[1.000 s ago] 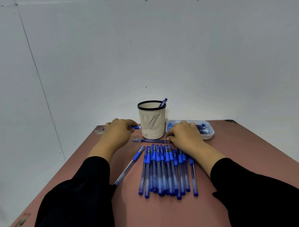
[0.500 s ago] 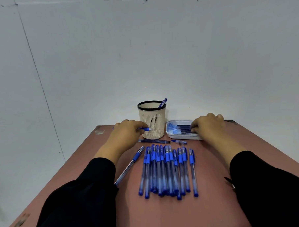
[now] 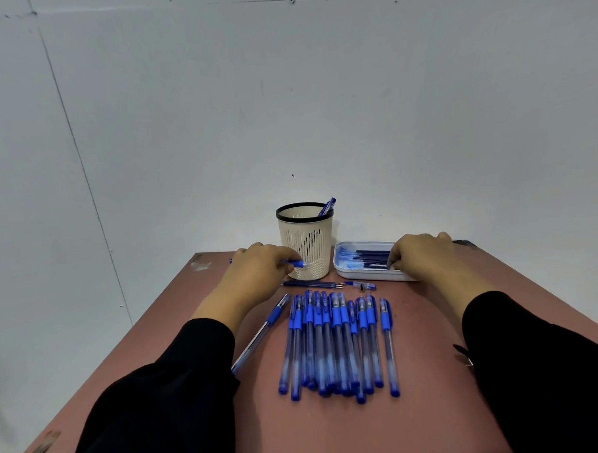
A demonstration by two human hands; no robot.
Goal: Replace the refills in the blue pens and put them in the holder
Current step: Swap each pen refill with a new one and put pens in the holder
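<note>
1. Since a second ago, right hand (image 3: pixel 420 257) has left the front of the pen row and now sits over the white tray (image 3: pixel 368 273) at the far right of the bench (image 3: pixel 435 408); fingers curled down onto the dark refills (image 3: pixel 372 255) in it. Whether a refill is actually pinched, I cannot tell.
2. Left hand (image 3: pixel 258 274) has shifted slightly toward the holder (image 3: pixel 307 241); it grips a blue pen (image 3: pixel 296 263) whose tip end pokes out from the fingers, just in front of the holder's lower wall.
3. Holder: cream mesh cup, black rim, upright at the back of the bench, just left of the tray. One blue pen (image 3: pixel 327 206) leans inside against the right rim.
4. Loose refill (image 3: pixel 312 284) and a small pen part (image 3: pixel 362 285) lie crosswise between the holder and the pen row.
5. Row of blue pens (image 3: pixel 337 344) lies side by side at bench centre, caps away from the person, some overlapping. One single pen (image 3: pixel 261 332) lies angled apart to the left, its near end at the left black sleeve (image 3: pixel 168 396).
</note>
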